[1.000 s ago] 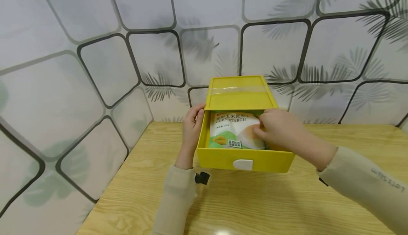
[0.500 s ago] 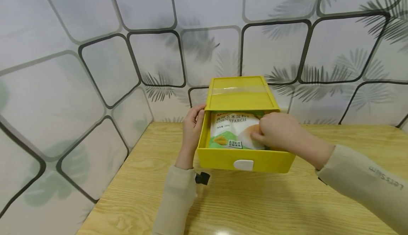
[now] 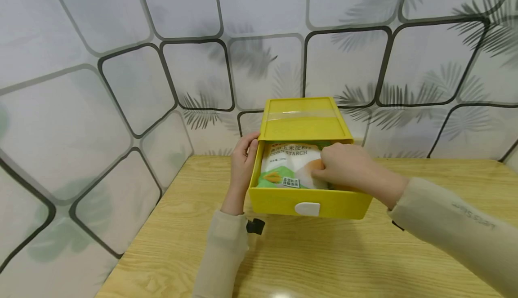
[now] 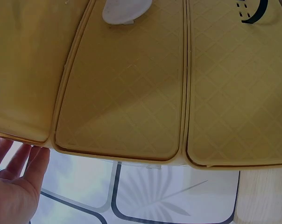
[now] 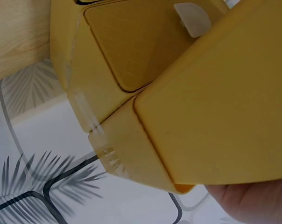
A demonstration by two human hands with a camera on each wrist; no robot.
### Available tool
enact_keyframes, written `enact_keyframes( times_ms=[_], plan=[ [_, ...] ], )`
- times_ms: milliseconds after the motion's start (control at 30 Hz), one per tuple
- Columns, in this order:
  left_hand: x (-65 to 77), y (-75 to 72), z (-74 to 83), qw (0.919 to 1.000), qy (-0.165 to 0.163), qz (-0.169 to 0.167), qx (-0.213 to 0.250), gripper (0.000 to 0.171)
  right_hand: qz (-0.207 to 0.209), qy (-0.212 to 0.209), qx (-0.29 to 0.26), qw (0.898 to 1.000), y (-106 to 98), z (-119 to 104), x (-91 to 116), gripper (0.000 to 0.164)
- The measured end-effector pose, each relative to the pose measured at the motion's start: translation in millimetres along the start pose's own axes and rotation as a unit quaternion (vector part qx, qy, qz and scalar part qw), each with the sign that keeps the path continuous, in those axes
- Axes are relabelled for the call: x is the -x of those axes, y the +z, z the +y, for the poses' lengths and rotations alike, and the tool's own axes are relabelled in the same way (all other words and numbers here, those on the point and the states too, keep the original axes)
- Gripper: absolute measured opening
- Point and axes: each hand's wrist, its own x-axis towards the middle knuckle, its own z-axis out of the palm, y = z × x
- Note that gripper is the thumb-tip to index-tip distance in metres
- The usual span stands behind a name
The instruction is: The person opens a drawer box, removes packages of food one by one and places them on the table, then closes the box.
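A yellow drawer [image 3: 271, 201] with a white pull tab [image 3: 306, 208] stands pulled out from the top of a yellow drawer unit [image 3: 303, 127]. In it lies a white and green bag of corn starch [image 3: 285, 167], face up. My right hand [image 3: 344, 165] reaches into the drawer's right side and pinches the bag's right part; its fingertips are hidden behind the bag and drawer wall. With fairly straight fingers, my left hand [image 3: 242, 165] rests against the unit's left side, where drawer and body meet. The left wrist view shows those fingers [image 4: 37, 165] at the yellow edge.
Lower drawer fronts [image 4: 122, 93] show in the left wrist view. Clear tape [image 3: 291, 115] crosses the unit's top. A patterned wall covering [image 3: 267, 64] rises behind the wooden table [image 3: 307, 257]. A black strap [image 3: 256, 226] sits by the left sleeve.
My right hand has shifted left inside the drawer, and the bag of corn starch has slid left with it toward the drawer's left wall. The left hand keeps its place.
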Motion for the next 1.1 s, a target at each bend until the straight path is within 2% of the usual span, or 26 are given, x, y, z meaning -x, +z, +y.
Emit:
enact_keyframes(
  times_ms=[100,233,400,700,900,1100],
  plan=[
    [0.6,0.2,1.0,1.0000,-0.001,0.001,-0.001,0.021,-0.007,0.011,-0.028,1.000,-1,-2,-1,0.033],
    [0.6,0.4,-11.6,1.0000,0.007,0.001,-0.007,0.022,-0.019,0.021,-0.067,0.997,0,-4,-3,0.031],
    [1.2,2.3,-24.1,0.9998,0.020,0.004,-0.007,0.022,-0.030,0.007,-0.108,0.994,3,-4,-6,0.029],
    [0.6,2.6,-25.4,0.9997,0.022,0.009,-0.004,0.022,-0.041,-0.011,-0.182,0.982,3,-2,-11,0.020],
    [0.4,3.1,-24.5,0.9997,0.019,0.015,0.000,0.021,-0.039,-0.006,-0.211,0.977,3,-1,-13,0.022],
    [0.1,2.7,-25.1,0.9998,0.017,0.010,-0.002,0.022,-0.055,0.006,-0.267,0.962,4,1,-13,0.024]
  ],
)
